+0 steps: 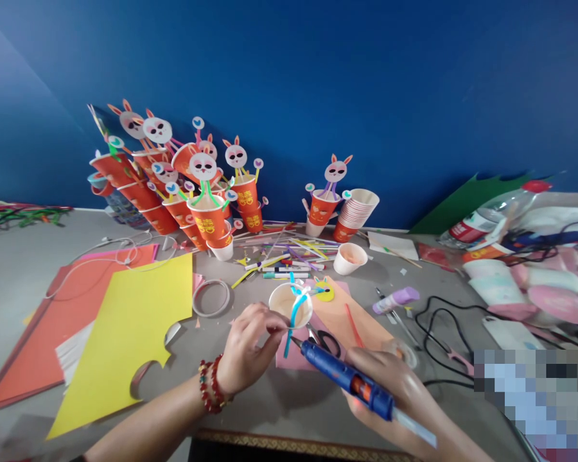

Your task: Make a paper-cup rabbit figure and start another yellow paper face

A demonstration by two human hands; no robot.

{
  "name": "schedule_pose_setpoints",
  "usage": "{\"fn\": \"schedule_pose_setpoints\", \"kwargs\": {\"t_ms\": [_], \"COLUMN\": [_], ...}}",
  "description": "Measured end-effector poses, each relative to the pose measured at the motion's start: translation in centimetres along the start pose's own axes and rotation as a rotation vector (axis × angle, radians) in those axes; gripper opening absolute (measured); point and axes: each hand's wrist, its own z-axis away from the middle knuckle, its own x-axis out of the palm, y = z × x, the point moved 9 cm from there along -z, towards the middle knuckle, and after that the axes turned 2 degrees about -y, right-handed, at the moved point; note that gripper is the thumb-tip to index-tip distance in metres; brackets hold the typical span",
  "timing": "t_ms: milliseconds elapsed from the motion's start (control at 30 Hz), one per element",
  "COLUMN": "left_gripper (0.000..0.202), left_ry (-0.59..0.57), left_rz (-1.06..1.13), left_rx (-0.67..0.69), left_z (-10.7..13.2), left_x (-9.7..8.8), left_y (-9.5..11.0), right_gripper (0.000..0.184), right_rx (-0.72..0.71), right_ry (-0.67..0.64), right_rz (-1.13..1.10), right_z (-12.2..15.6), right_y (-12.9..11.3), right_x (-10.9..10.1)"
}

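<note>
My left hand [248,350], with a red bead bracelet at the wrist, is closed on a small paper cup [289,305] tipped toward me, open mouth showing. A blue pipe cleaner [295,312] curls over the cup's rim. My right hand [392,385] grips a blue hot glue gun [344,378]. Its nozzle points up-left and sits just below the cup.
Finished red rabbit cups [207,215] crowd the back left, with another rabbit cup [324,205] and a cup stack [359,208] behind. Yellow paper [130,321], orange paper [52,333], a tape ring [211,297], markers [284,269], scissors [325,340], a glue stick [395,299] and black cables [438,340] lie about.
</note>
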Motion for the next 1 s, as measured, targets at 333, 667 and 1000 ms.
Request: {"fn": "schedule_pose_setpoints", "kwargs": {"t_ms": [333,667,1000], "left_gripper": [0.015,0.014,0.005], "left_ry": [0.041,0.010,0.027], "left_rz": [0.008,0.034,0.075], "left_rx": [-0.046,-0.126,-0.166], "left_z": [-0.2,0.3,0.9], "left_x": [-0.7,-0.6,-0.5], "left_y": [-0.3,-1.7,-2.9], "right_gripper": [0.010,0.021,0.027], "right_rx": [-0.077,0.103,0.575], "right_ry": [-0.044,0.523,0.581], "right_rz": [0.002,-0.381,0.295], "right_z": [-0.8,2.6,-0.4], "right_y": [-1.6,5.1,23.9], "right_x": [-0.7,-8.1,-15.1]}}
